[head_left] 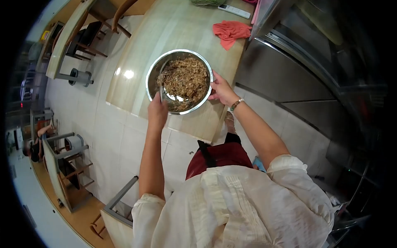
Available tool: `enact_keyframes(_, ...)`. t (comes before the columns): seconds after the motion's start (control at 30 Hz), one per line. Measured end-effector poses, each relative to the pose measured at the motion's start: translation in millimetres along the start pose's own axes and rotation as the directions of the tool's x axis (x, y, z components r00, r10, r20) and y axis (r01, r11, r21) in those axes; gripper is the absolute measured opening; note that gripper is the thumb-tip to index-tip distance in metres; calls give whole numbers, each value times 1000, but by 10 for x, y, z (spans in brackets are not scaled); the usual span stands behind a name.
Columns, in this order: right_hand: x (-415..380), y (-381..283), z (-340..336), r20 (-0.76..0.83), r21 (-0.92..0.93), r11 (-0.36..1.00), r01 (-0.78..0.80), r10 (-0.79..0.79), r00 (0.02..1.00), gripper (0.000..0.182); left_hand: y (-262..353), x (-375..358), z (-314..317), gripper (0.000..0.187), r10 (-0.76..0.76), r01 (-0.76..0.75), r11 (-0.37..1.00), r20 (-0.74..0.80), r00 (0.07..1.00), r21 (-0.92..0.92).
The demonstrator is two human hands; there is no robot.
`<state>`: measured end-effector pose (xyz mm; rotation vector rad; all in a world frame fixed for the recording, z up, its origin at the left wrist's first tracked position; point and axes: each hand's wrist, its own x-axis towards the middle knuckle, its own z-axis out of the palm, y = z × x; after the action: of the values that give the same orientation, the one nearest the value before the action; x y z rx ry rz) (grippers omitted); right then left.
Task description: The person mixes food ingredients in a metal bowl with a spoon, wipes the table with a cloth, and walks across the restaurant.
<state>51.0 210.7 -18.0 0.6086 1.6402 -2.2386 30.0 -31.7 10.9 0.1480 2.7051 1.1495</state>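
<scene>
Head view: the left hand is clenched around the handle of a spoon whose end is sunk in the brown shredded mix inside a steel bowl; the bowl rests on the table, between the two hands. The right hand grasps the bowl's rim at its right side, fingers curled on the edge, a bracelet on the wrist. Beyond the right hand, on the table, lie an orange cloth and, farther off, a white remote.
</scene>
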Motion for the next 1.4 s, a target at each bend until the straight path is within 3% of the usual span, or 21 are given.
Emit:
enact_keyframes(0.03, 32, 1, -35, 41, 54, 999, 7, -9, 999, 54, 179, 96, 12, 18, -125, 127, 982, 23, 992, -138)
enact_keyframes(0.07, 86, 36, -82, 53, 45, 999, -1, -1, 999, 54, 227, 178, 124, 18, -137, 138, 980, 14, 990, -144)
enact_keyframes(0.13, 122, 51, -113, 94, 75, 996, -56, 49, 994, 57, 383, 246, 321, 16, -145, 135, 972, 41, 989, 190)
enact_keyframes(0.17, 70, -18, -122, 105, 77, 996, -49, 40, 994, 59, 508, 99, 408, 16, -34, 16, 944, 48, 998, 331)
enact_keyframes(0.27, 231, 156, -227, 141, 106, 994, -39, 24, 990, 58, 435, -293, 506, 27, 18, -82, 837, 124, 992, 541)
enact_keyframes(0.37, 248, 153, -299, 200, 123, 990, -69, 43, 979, 57, 575, -535, 160, 29, -30, -39, 876, 134, 990, 482)
enact_keyframes(0.4, 262, 149, -317, 214, 122, 990, -73, 45, 976, 57, 578, -537, 119, 27, -103, 75, 919, 52, 993, 386)
enact_keyframes(0.47, 276, 175, -341, 241, 111, 990, -84, 55, 969, 55, 611, -315, 179, 21, -80, 109, 981, -175, 981, 161)
enact_keyframes(0.5, 280, 173, -354, 259, 132, 988, -80, 43, 965, 55, 577, -133, 228, 20, -300, 305, 952, -99, 949, 39)
enact_keyframes(0.53, 273, 153, -374, 273, 127, 988, -87, 49, 961, 55, 539, -46, 344, 20, -311, 316, 948, -110, 944, 37)
enact_keyframes(0.6, 287, 119, -417, 298, 100, 987, -126, 91, 950, 54, 541, 66, 651, 19, -196, 202, 975, -73, 978, 88)
enact_keyframes(0.7, 319, 117, -465, 341, 92, 982, -164, 123, 932, 54, 801, -478, 779, 27, -59, 33, 832, 29, 998, 554)
enact_keyframes(0.8, 345, 78, -476, 377, 87, 983, -163, 119, 918, 53, 1016, -783, 364, 29, -114, 50, 737, 52, 992, 674)
enact_keyframes(0.9, 461, 24, -492, 329, 100, 983, -156, 116, 937, 54, 1080, -751, 189, 26, -89, 135, 794, -107, 990, 592)
enact_keyframes(1.03, 656, -83, -488, 320, 17, 999, -47, 39, 947, 47, 737, -88, 417, 15, -26, 99, 820, -136, 990, 563)
enact_keyframes(1.13, 589, -215, -424, 310, 14, 999, -48, 41, 950, 43, 963, 123, 745, 13, -158, 169, 768, -73, 985, 617)
enact_keyframes(1.17, 606, -153, -448, 305, 7, 999, -54, 50, 951, 43, 1054, -31, 766, 16, -62, 65, 731, -29, 998, 679)
enact_keyframes(1.2, 648, -76, -485, 338, 33, 996, -86, 69, 939, 42, 1057, -222, 718, 16, -71, 72, 735, -29, 997, 674)
enact_keyframes(1.27, 728, -51, -524, 375, 61, 991, -120, 88, 923, 41, 958, -560, 522, 19, 48, -138, 649, 141, 989, 749)
enact_keyframes(1.37, 623, -305, -446, 378, 84, 988, -133, 92, 921, 34, 1000, -773, 26, 25, 100, -152, 651, 114, 988, 744)
enact_keyframes(1.4, 652, -239, -424, 376, 87, 987, -134, 92, 922, 34, 1029, -792, -48, 25, -57, -13, 711, 77, 995, 703)
